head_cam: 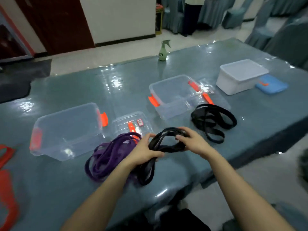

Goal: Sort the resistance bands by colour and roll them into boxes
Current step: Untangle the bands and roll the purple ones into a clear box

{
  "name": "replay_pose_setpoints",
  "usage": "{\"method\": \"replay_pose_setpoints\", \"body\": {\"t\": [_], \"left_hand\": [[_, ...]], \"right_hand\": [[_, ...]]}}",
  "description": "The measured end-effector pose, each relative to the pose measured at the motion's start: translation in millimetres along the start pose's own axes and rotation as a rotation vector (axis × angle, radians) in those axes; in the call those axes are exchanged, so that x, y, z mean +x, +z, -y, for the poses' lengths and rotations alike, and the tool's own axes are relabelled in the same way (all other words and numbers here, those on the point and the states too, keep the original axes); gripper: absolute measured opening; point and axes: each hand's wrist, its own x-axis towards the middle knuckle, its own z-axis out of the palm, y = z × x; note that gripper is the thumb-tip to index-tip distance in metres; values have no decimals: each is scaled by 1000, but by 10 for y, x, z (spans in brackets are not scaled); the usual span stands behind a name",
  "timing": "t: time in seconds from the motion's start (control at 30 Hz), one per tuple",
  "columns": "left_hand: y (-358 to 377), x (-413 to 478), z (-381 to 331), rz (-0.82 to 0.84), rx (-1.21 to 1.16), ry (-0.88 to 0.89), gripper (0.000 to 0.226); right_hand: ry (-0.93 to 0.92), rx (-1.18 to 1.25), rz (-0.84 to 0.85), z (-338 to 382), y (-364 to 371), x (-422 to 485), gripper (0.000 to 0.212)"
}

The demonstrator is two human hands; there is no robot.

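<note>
Both hands grip one black band (168, 147) above the near edge of the tabletop (66, 90). The left hand (143, 151) curls round its left side, the right hand (191, 142) pinches its right side, and a loop trails down to the surface. Purple bands (106, 157) lie heaped just left, before a clear box (66, 129). More black bands (215, 120) lie toward the right edge, beside a second clear box (173, 95).

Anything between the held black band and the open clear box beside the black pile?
Nothing visible. Left hand and right hand grip the black band; the clear box is lidless, only bare table between.
</note>
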Motion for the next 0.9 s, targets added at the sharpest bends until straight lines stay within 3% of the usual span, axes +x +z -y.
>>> {"method": "replay_pose_setpoints", "body": {"t": [0.17, 0.33, 0.53, 0.6, 0.67, 0.7, 0.77, 0.9], "left_hand": [[847, 760, -225, -24, -61, -24, 53], [1610, 1547, -762, -86, -99, -6, 49], [2313, 2446, -1396, -294, -101, 96, 59], [2487, 2728, -1401, -239, 229, -39, 78], [2620, 2854, -1206, -173, 706, -229, 106], [2662, 2854, -1094, -177, 796, -237, 112], [2707, 2795, -897, -227, 825, -148, 111], [2711, 2636, -681, -211, 1029, -45, 88]], "right_hand": [[58, 29, -116, -672, -650, 140, 36], [-120, -232, -314, -922, -1770, 754, 35], [-268, -222, -580, -829, -2638, 1558, 38], [-266, -298, -533, -976, -2678, 1765, 39], [-143, -511, -328, -1280, -2634, 1907, 41], [-79, -624, -214, -1443, -2592, 1922, 43], [-87, -743, -129, -1748, -2505, 1903, 45], [-159, -738, -179, -1885, -2389, 1814, 45]]}}
